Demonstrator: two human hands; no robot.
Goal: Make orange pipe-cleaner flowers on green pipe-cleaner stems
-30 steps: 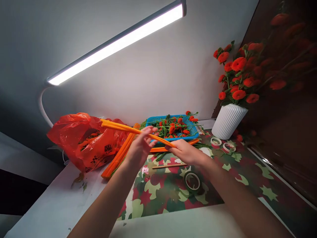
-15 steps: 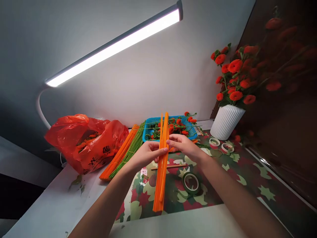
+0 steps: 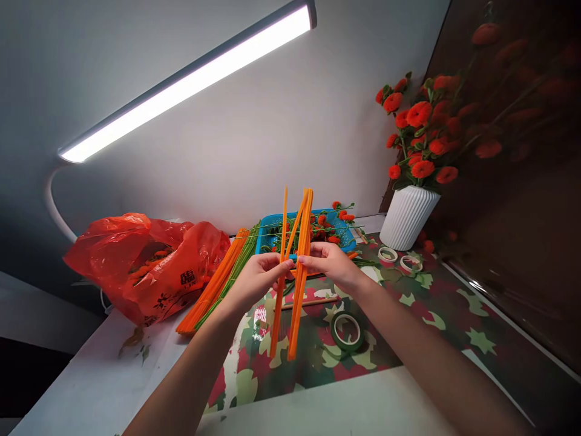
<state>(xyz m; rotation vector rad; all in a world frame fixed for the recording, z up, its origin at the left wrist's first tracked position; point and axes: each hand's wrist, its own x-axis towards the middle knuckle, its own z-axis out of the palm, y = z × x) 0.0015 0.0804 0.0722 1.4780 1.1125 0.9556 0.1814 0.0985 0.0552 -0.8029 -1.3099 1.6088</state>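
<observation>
My left hand (image 3: pixel 263 274) pinches a few orange pipe cleaners (image 3: pixel 276 321), held upright above the camouflage-patterned mat. Close beside it, my right hand (image 3: pixel 333 263) grips a thicker bundle of orange pipe cleaners (image 3: pixel 298 312) between thumb and fingers. The two groups stand slightly apart at the bottom, and one strand slants between them at the top. Behind the hands sits a blue basket (image 3: pixel 262 233) with red flowers on green stems. Below them on the mat are a thin brown stick (image 3: pixel 306 303) and a roll of green tape (image 3: pixel 347 331).
Left lie long orange pipe cleaners (image 3: pixel 213 284) and green pipe cleaners (image 3: pixel 238 269), beside a red plastic bag (image 3: pixel 181 284). A white ribbed vase (image 3: pixel 408 218) of red flowers stands right, near two tape rolls (image 3: pixel 411 263). A lit lamp (image 3: pixel 190 82) hangs above.
The single orange bunch has been parted into two groups, one in each hand. The view has shifted slightly, so the surroundings sit further left.
</observation>
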